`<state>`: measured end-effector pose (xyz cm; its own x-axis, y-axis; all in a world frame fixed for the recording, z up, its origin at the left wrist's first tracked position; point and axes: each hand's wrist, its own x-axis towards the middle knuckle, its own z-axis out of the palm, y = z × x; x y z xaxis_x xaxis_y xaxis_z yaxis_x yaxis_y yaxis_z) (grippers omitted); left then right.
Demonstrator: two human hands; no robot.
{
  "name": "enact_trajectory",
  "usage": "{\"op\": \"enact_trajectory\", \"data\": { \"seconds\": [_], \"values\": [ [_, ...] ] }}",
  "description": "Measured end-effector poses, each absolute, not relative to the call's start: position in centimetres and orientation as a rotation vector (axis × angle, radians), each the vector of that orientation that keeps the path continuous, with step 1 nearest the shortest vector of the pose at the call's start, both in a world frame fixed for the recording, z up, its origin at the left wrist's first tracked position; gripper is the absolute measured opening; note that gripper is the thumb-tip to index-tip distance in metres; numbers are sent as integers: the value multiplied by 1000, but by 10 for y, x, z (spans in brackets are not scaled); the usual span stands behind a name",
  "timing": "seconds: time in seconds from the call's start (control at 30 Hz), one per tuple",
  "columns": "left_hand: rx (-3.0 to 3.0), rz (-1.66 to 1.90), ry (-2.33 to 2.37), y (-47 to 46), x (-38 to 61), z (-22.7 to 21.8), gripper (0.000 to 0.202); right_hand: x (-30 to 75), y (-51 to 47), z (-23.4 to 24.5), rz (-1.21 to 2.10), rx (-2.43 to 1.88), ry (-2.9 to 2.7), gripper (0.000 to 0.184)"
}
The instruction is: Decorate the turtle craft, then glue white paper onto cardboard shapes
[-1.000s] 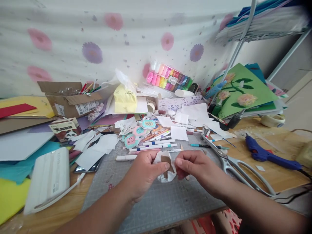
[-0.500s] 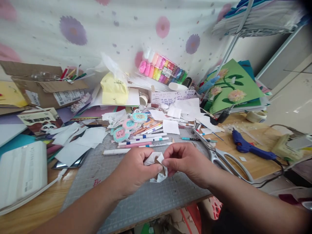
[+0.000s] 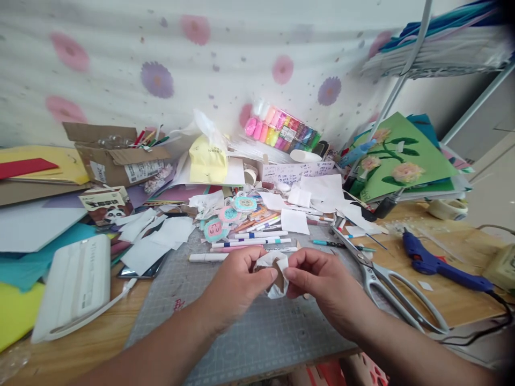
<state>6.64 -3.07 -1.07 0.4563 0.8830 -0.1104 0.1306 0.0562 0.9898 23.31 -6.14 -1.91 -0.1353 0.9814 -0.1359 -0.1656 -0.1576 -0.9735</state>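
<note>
My left hand [image 3: 237,284] is closed on a small piece of crumpled white paper [image 3: 277,291], its thumb pressing on the near side. Brown, cardboard-like material [image 3: 278,274] shows inside the folded paper. On the other side, the fingers of my right hand [image 3: 322,276] pinch the paper's right edge. Both hands hold it just above the grey cutting mat [image 3: 225,343]. Several markers [image 3: 257,242] lie right behind the hands, and large scissors [image 3: 382,279] rest to the right of my right hand. My fingers partly hide the paper.
A blue glue gun [image 3: 442,262] with its cable lies at the right. Loose paper pieces [image 3: 161,244] and a white device [image 3: 74,289] are at the left. Behind stand a cardboard box [image 3: 120,163], pastel cut-outs [image 3: 216,229] and a pack of coloured clay [image 3: 281,128].
The view has turned left, so the table things sit farther right and lower. The paper's raised flap has moved aside, and more of the brown inside shows between my hands.
</note>
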Motion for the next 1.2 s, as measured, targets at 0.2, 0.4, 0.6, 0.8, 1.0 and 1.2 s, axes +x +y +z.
{"op": "enact_trajectory", "data": {
  "seconds": [0.2, 0.4, 0.6, 0.8, 1.0, 1.2],
  "values": [
    [1521, 658, 1012, -31, 65, -7, 10, 236, -60, -18, 1559, -1014, -1039, 20],
    [1541, 661, 1024, -31, 65, -5, 11, 240, -67, -17, 1004, -1120, -1589, 13],
    [1468, 671, 1005, -29, 64, -10, 13, 243, -82, -22, -192, -984, -2264, 40],
    [1506, 576, 938, -30, 63, -12, 11, 247, -79, -14, 336, -1084, -2032, 28],
    [1635, 442, 900, -35, 63, -5, 7, 240, -70, -11, 1434, -1149, -1275, 24],
    [1715, 444, 941, -35, 64, -6, 7, 234, -70, -13, 1420, -1176, -1322, 25]
  ]
}}
